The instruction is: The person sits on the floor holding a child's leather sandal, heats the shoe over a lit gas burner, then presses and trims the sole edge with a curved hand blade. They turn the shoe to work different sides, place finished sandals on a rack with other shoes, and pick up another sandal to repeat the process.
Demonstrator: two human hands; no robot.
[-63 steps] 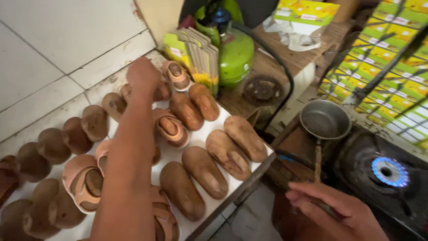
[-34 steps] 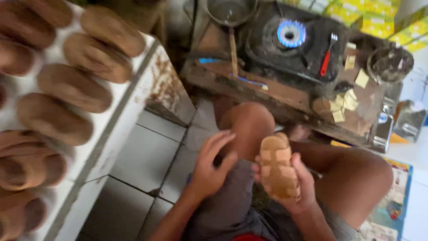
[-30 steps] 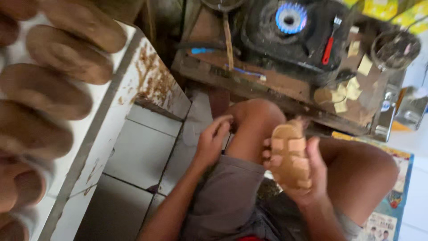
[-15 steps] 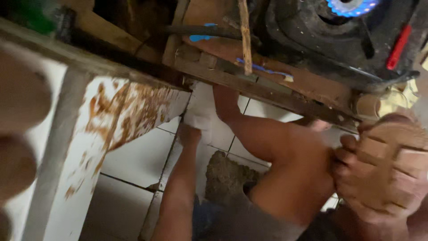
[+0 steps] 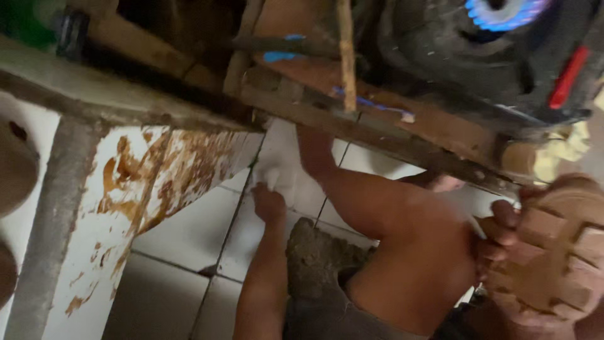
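Gripping a tan sole-shaped block with raised tread squares (image 5: 557, 252) at lower right, right hand (image 5: 503, 242) wrapped round its left edge, fingers curled over the face, block held beside the bare knee below the stove bench (image 5: 402, 135). Looks stiff and fairly light, moulded rubber or similar, tread giving decent purchase; best held across the narrow waist or by the edges, not the face. Left hand (image 5: 269, 200) down at the tiled floor (image 5: 182, 252), closed round something white (image 5: 280, 176), possibly cloth; too blurred to confirm.

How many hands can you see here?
2. The left hand reaches down to a white cloth on the tiled floor. The right hand, at the right edge, grips a tan grooved sole.
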